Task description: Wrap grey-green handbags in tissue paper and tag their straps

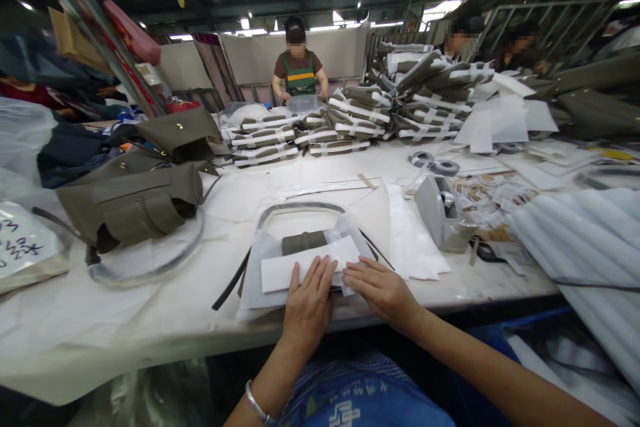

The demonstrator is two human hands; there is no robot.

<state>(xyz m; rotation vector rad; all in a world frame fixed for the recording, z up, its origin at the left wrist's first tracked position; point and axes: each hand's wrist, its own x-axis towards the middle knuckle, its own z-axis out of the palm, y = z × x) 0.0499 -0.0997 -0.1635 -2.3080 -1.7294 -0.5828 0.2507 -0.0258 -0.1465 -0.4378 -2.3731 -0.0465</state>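
Note:
A white foam strip (280, 271) lies over an olive-green handbag (304, 241) near the table's front edge. Beneath the strip, thin white wrapping sheet (253, 290) spreads out around the bag. My left hand (310, 300) rests flat on the strip, fingers outstretched. At the strip's right end, my right hand (383, 290) lies with its fingers extended over the edge of the strip and sheet. A wrapped handle (300, 207) arches behind the bag, and dark straps (233, 280) stick out at both sides. Most of the bag is hidden under the white material.
An unwrapped olive bag (145, 203) sits at left. Wrapped bags (265, 140) are stacked at the back, with a person (300, 73) behind them. Right of my hands are a tape dispenser (437, 213), white sheets (413, 240), scissors (485, 250) and a foam pile (585, 233).

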